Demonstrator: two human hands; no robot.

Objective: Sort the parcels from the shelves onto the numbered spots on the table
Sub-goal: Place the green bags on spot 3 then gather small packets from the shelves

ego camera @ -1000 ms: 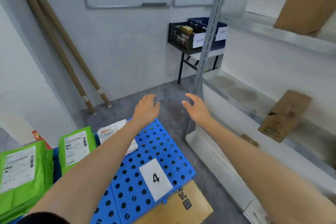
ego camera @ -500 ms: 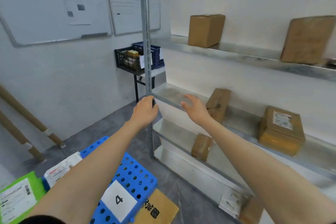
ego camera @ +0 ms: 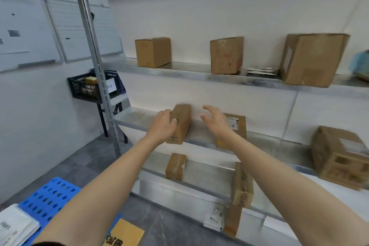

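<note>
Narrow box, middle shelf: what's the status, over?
Left hand grips narrow box at its left edge. Right hand open, just short of it. Box stands on middle shelf. Nothing between.

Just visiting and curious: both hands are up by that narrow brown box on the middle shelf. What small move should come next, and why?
Probably close the right hand in on the right side of the narrow cardboard box. The left hand grips its left side, while the right hovers open, apart from it; two hands would lift it off the middle shelf steadily.

Head-worn wide-angle view, forward and down, close before the metal shelves point(ego camera: 199, 75)
</note>
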